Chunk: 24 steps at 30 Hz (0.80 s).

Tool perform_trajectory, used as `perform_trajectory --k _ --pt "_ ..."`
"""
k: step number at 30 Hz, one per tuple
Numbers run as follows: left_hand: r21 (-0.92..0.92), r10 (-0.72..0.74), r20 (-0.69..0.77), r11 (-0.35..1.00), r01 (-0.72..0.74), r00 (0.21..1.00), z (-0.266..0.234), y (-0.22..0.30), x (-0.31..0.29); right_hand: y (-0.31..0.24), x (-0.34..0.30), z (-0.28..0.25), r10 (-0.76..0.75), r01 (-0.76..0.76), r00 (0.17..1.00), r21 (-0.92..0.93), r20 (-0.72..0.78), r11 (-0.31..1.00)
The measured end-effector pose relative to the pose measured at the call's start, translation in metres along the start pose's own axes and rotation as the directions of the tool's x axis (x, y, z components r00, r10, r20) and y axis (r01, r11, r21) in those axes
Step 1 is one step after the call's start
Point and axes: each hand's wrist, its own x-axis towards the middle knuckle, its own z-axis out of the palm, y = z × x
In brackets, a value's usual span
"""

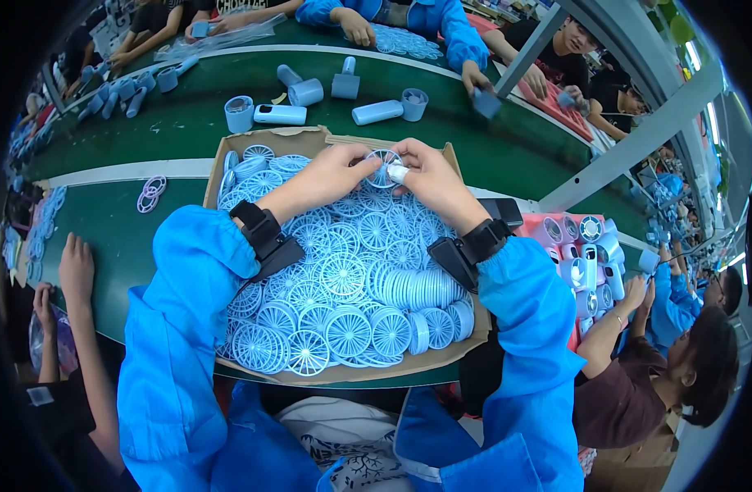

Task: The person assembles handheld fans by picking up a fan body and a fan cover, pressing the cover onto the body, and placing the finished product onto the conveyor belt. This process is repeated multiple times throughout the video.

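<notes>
My left hand (340, 174) and my right hand (429, 174) pinch a light blue round fan grille (381, 157) between them, over the far part of a cardboard box. Something white wraps or covers a fingertip of my right hand. Under my forearms, the box (213, 190) is heaped with similar spoked fan grilles (343, 274). Most lie flat or overlap loosely; a row of stacked grilles (413, 284) leans on edge at the right. Black straps with dark modules sit around both my wrists.
Beyond the box, a green conveyor belt (195, 102) carries light blue handheld fan housings (281, 114). Pink-purple rings (151, 195) lie on the green table at left. A red tray (548, 225) of fan parts stands at right, near a metal post (605, 174). Co-workers sit around on several sides.
</notes>
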Motion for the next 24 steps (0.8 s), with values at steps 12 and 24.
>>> perform_trajectory --k 12,24 --pt "0.336 0.184 -0.095 0.931 -0.143 0.978 -0.05 0.015 0.068 0.006 0.008 0.001 -0.125 0.151 0.98 0.171 -0.156 0.974" --pt "0.802 0.096 -0.157 0.593 0.07 0.983 -0.015 -0.059 0.178 0.01 0.01 0.007 -0.371 0.381 0.91 0.025 -0.185 0.924"
